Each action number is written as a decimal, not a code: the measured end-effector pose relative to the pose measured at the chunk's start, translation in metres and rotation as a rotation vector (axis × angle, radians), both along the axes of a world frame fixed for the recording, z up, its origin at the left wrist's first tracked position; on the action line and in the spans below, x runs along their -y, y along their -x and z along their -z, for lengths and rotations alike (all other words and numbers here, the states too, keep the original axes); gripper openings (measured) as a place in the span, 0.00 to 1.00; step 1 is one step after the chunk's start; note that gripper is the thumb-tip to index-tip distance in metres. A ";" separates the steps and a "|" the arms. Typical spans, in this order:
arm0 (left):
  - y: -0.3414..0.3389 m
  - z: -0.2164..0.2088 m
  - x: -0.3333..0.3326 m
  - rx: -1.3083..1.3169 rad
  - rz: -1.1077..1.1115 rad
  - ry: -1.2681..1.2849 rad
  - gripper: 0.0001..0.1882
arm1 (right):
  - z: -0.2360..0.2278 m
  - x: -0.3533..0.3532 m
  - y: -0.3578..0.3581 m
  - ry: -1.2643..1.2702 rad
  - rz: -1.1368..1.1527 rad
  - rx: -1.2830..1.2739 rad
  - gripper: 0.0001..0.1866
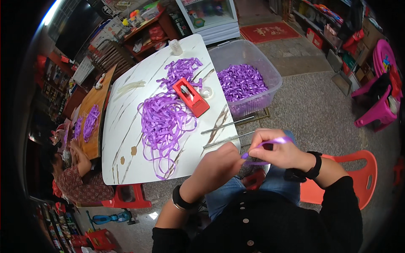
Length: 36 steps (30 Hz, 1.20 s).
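From my remote seat I see the purple ribbon strip [282,140] held up over the lap, just off the near corner of the table [126,166]. The right hand [276,152] pinches it between thumb and forefinger, a loop bowing over the knuckles; the left hand [219,166] is curled closed, apparently gripping the strip too, though its pads are hidden from me. My worry is slippage: the ribbon looks slick, so a loosened pinch could let the loop spring open or twist. The loose ribbon heap [162,120] could tangle if one strand were tugged hard. Two metal rods [223,126] reach past the table edge near the right hand, so a careless sweep might knock them.
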State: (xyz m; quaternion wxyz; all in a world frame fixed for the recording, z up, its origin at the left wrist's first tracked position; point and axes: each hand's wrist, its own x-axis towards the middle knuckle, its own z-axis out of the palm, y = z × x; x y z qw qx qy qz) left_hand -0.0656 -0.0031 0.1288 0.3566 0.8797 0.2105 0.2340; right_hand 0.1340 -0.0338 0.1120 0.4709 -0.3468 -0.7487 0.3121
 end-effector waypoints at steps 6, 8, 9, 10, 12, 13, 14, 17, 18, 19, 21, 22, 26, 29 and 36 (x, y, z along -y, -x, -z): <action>-0.006 0.008 0.000 0.008 0.047 -0.084 0.05 | 0.034 0.011 -0.003 1.304 -0.383 -0.724 0.12; -0.003 0.009 -0.005 0.141 0.082 0.121 0.06 | 0.037 0.012 -0.009 1.199 -0.329 -0.582 0.12; 0.002 0.007 -0.008 0.089 0.076 0.416 0.08 | 0.039 0.011 -0.014 1.090 -0.276 -0.440 0.13; 0.005 0.006 -0.010 0.034 0.068 0.711 0.10 | 0.040 0.010 -0.018 0.978 -0.222 -0.300 0.13; 0.005 0.005 -0.010 0.087 0.064 0.849 0.13 | 0.033 0.007 -0.018 0.859 -0.155 -0.185 0.12; 0.003 0.004 -0.009 0.125 0.048 0.947 0.15 | 0.025 0.008 -0.012 0.490 0.001 -0.120 0.12; 0.002 0.004 -0.008 0.162 0.034 1.045 0.16 | 0.019 0.008 -0.007 0.120 0.155 -0.053 0.12; 0.000 0.004 -0.008 0.191 0.039 1.111 0.17 | 0.011 0.006 0.001 0.149 0.045 -0.099 0.12; -0.001 0.004 -0.008 0.189 0.042 1.111 0.17 | 0.009 0.005 0.002 0.199 -0.043 -0.128 0.12; -0.001 0.004 -0.008 0.192 0.034 1.180 0.17 | 0.003 0.005 0.001 0.178 -0.039 -0.021 0.11; 0.000 0.003 -0.007 0.199 0.018 1.246 0.16 | 0.004 0.005 0.000 0.078 0.014 0.068 0.10; 0.000 0.003 -0.007 0.191 0.012 1.266 0.16 | 0.004 0.005 0.000 -0.021 0.069 0.158 0.10; 0.001 0.004 -0.009 0.181 -0.001 1.320 0.16 | 0.002 0.004 0.003 -0.091 0.146 0.144 0.09; 0.001 0.007 -0.009 0.193 0.004 1.339 0.16 | 0.000 0.005 0.003 -0.102 0.151 0.164 0.08; 0.005 0.011 -0.011 0.192 0.060 1.342 0.17 | -0.005 0.006 0.001 -0.465 0.251 0.400 0.06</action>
